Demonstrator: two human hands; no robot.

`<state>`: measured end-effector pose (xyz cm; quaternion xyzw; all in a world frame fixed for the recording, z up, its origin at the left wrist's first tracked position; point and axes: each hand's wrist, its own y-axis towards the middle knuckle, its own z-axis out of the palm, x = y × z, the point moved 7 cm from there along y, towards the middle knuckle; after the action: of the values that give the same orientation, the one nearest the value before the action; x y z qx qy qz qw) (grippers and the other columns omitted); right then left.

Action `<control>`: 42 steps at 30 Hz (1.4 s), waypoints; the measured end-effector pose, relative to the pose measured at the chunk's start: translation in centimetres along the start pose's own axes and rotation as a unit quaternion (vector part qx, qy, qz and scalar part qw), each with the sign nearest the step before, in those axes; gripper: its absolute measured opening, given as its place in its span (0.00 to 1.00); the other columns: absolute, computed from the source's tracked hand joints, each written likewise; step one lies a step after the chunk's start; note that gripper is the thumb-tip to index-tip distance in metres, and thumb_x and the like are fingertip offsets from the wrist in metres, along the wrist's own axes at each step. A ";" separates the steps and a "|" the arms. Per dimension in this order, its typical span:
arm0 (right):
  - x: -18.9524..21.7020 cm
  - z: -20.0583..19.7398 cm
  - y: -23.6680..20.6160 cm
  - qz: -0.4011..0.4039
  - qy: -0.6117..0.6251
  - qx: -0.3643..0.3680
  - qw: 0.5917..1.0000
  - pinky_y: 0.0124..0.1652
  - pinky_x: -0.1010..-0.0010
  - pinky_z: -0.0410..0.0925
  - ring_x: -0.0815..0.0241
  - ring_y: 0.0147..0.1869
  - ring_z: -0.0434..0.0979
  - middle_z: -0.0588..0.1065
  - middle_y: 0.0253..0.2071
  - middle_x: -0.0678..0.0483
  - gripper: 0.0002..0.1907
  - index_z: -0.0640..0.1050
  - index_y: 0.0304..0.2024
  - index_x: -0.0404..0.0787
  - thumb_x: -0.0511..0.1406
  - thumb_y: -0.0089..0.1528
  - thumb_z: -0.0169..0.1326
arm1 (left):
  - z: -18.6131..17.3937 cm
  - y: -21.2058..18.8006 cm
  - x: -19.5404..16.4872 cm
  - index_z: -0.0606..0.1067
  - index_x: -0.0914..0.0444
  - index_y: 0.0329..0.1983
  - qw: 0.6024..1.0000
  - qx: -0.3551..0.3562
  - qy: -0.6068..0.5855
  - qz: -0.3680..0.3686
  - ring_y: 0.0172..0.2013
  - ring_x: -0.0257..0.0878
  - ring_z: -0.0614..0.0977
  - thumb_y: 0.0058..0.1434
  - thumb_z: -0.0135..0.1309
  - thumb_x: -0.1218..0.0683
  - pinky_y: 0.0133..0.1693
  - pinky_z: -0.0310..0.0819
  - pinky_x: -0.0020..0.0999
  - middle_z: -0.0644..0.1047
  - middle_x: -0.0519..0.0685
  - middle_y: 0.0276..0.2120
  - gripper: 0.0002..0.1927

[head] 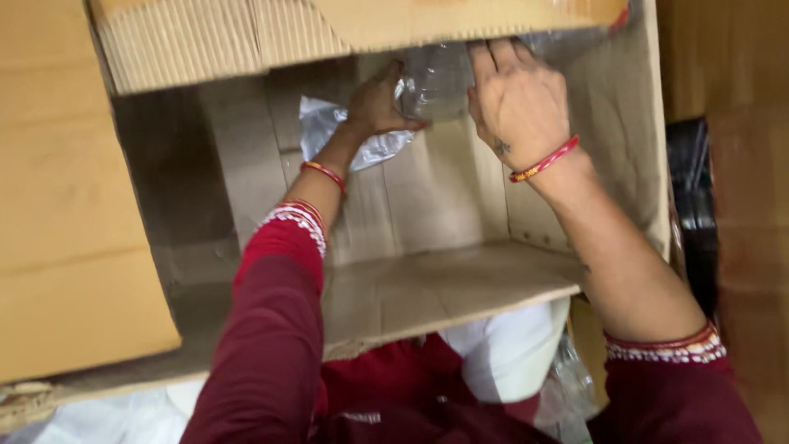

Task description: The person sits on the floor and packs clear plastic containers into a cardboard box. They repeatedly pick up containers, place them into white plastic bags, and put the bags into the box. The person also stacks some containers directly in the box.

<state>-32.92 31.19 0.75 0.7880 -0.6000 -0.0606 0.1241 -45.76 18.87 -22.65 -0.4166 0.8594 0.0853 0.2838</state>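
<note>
Cardboard box (pixel 427 205) walls surround you: the clear plastic bottle (pixel 434 80) sits at the far top, your left hand (pixel 376 103) and right hand (pixel 518 103) both curled onto it from either side.

Clear plastic item (pixel 431 82) half hidden under box flap (pixel 394 20) (blurred too)
</note>
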 end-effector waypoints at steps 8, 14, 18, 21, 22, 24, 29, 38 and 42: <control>8.4 -4.1 -9.4 -0.043 -0.068 0.049 0.996 0.38 0.64 0.76 0.49 0.60 0.79 0.72 0.65 0.44 0.27 0.74 0.65 0.38 0.30 0.62 0.48 | 4.5 -13.4 -1.7 0.54 0.72 0.69 0.992 0.113 0.048 -0.025 0.35 0.63 0.83 0.40 0.71 0.28 0.38 0.78 0.55 0.80 0.65 0.33 0.67; 14.3 -6.8 -14.1 -0.050 -0.032 0.049 0.997 0.53 0.66 0.74 0.50 0.62 0.78 0.74 0.62 0.41 0.26 0.76 0.59 0.35 0.34 0.58 0.49 | 6.3 -19.7 -1.4 0.55 0.65 0.72 0.983 0.182 0.016 -0.025 0.36 0.62 0.83 0.45 0.71 0.37 0.40 0.78 0.52 0.81 0.64 0.32 0.59; 14.0 -6.2 -14.1 -0.029 0.009 0.047 0.998 0.52 0.63 0.72 0.49 0.59 0.78 0.75 0.60 0.42 0.23 0.78 0.58 0.37 0.33 0.60 0.50 | 0.0 -17.3 -2.2 0.71 0.58 0.58 0.960 0.226 0.164 0.029 0.42 0.57 0.82 0.41 0.74 0.37 0.42 0.77 0.52 0.80 0.57 0.40 0.44; 13.9 -6.1 -14.1 -0.031 0.027 0.030 0.999 0.53 0.61 0.71 0.47 0.56 0.78 0.76 0.59 0.45 0.23 0.78 0.57 0.39 0.31 0.58 0.51 | -9.8 -17.6 -5.0 0.76 0.57 0.56 0.979 0.078 0.186 -0.016 0.44 0.58 0.82 0.51 0.70 0.37 0.44 0.76 0.53 0.81 0.58 0.42 0.34; 14.1 -6.4 -14.1 -0.037 0.025 0.023 0.999 0.54 0.61 0.70 0.47 0.55 0.78 0.77 0.58 0.46 0.24 0.78 0.57 0.40 0.30 0.57 0.51 | -13.2 -18.4 -6.9 0.73 0.58 0.60 0.994 0.004 0.109 -0.005 0.43 0.59 0.82 0.52 0.70 0.41 0.44 0.75 0.52 0.81 0.59 0.42 0.35; 14.4 -7.3 -13.9 -0.023 0.043 0.010 0.999 0.57 0.60 0.70 0.47 0.56 0.78 0.78 0.56 0.48 0.20 0.79 0.55 0.43 0.31 0.60 0.52 | -19.1 -21.4 -10.9 0.70 0.61 0.64 0.990 -0.100 -0.081 0.053 0.45 0.51 0.85 0.58 0.65 0.49 0.46 0.77 0.45 0.84 0.56 0.44 0.31; 15.1 -11.1 -13.0 0.057 0.216 -0.009 0.975 0.61 0.54 0.63 0.49 0.60 0.77 0.78 0.55 0.47 0.20 0.76 0.60 0.42 0.40 0.66 0.53 | -23.8 -31.4 -19.4 0.72 0.67 0.66 0.845 -0.099 -0.494 0.176 0.46 0.33 0.83 0.73 0.54 0.59 0.51 0.80 0.31 0.85 0.52 0.48 0.20; 21.2 -16.7 -15.9 0.035 0.517 -0.153 0.841 0.70 0.61 0.63 0.57 0.62 0.77 0.79 0.55 0.47 0.18 0.77 0.57 0.32 0.29 0.64 0.60 | -22.0 -37.8 -22.9 0.81 0.70 0.42 0.780 -0.252 -0.560 0.120 0.36 0.31 0.84 0.62 0.65 0.62 0.39 0.81 0.26 0.84 0.50 0.36 0.07; 21.6 -16.3 -16.9 0.097 0.518 -0.226 0.820 0.72 0.63 0.65 0.60 0.55 0.81 0.83 0.42 0.49 0.07 0.83 0.44 0.32 0.31 0.66 0.61 | -21.5 -38.6 -23.3 0.82 0.72 0.41 0.767 -0.280 -0.564 0.125 0.35 0.32 0.84 0.62 0.66 0.64 0.39 0.81 0.27 0.84 0.52 0.36 0.07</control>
<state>-7.32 16.66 13.03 0.5910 -0.4900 0.2346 0.5963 -13.79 1.54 11.52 -0.2433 0.5272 0.5760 0.5753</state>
